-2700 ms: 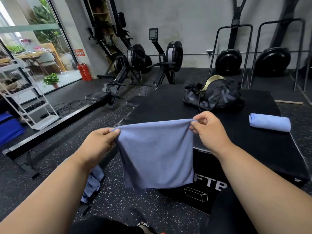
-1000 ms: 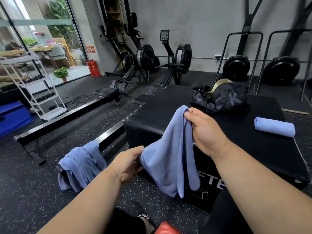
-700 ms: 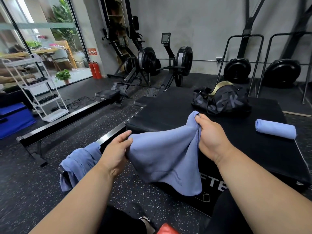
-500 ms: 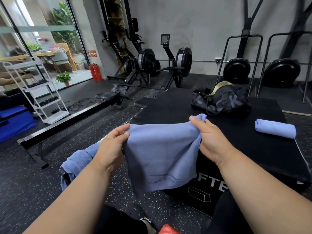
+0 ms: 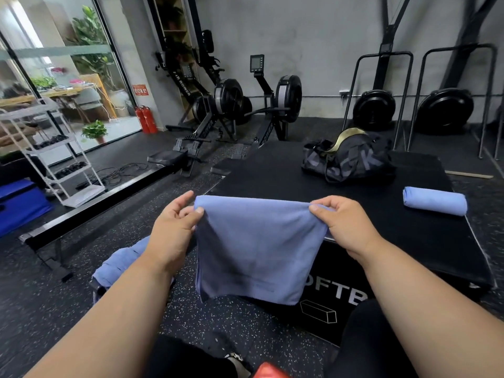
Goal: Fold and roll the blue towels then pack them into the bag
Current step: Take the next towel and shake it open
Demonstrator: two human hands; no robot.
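Flanking the held towel (image 5: 256, 246): bag (image 5: 347, 160), rolled towel (image 5: 435, 201)

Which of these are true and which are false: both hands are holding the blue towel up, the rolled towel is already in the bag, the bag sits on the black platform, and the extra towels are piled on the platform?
1. Both hands hold the blue towel up. True: the left hand and right hand pinch the top corners of the blue towel, which hangs down.
2. The rolled towel is in the bag. False: the rolled towel lies on the black platform, apart from the bag.
3. The bag sits on the platform. True.
4. Extra towels are piled on the platform. False: the heap of towels lies off the platform, behind the left forearm.
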